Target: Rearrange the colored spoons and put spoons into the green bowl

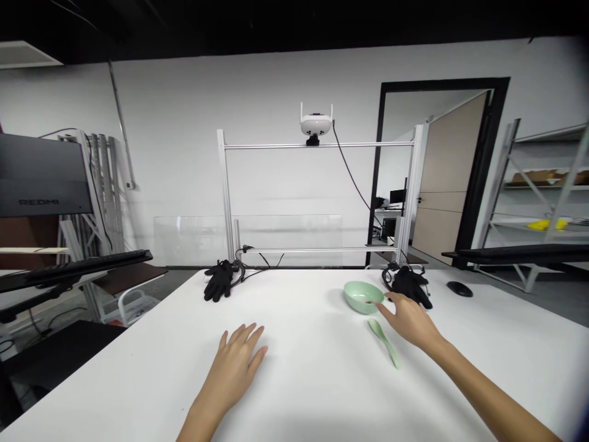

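A light green bowl is on the right half of the white table. At the bowl's right rim is my right hand, closed on the edge with the thumb at the near side and the fingers at the far side. Part of the rim is hidden by the thumb. A green spoon lies on the table just in front of the bowl, its handle toward me. My left hand rests palm down over the table's left-centre, fingers spread and holding nothing.
Black gloves with cables lie at the far left and far right. A black mouse is near the right edge. Behind the table stands a metal frame with a white camera device on top.
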